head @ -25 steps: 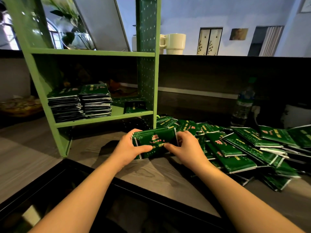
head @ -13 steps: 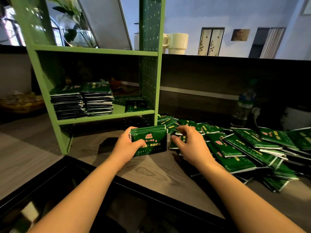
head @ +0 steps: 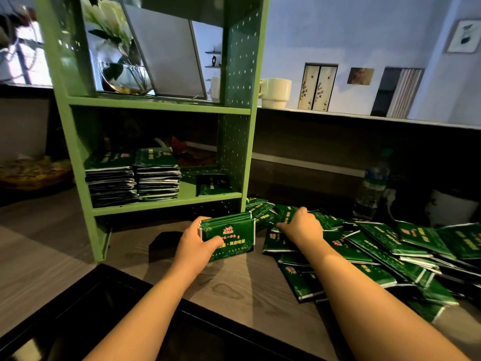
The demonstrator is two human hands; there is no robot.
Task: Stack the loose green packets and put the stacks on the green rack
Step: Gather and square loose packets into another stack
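My left hand (head: 198, 243) grips a small stack of green packets (head: 231, 237) standing on edge on the wooden counter, just right of the green rack (head: 235, 152). My right hand (head: 302, 225) lies on the heap of loose green packets (head: 385, 246) to the right, fingers curled over one of them. The rack's lower shelf (head: 166, 203) carries two tall packet stacks (head: 132, 175) at the left and a single dark packet (head: 212, 185) at the right.
A water bottle (head: 372, 186) and a white container (head: 451, 208) stand behind the heap. On the ledge above sits a white mug (head: 276, 92). A vase (head: 122, 71) and a leaning panel (head: 169, 53) occupy the rack's upper shelf. A black tray edge (head: 117, 280) runs along the near counter.
My right hand let go of the held stack and moved right onto the loose heap. My left hand alone keeps the stack, now standing on edge.
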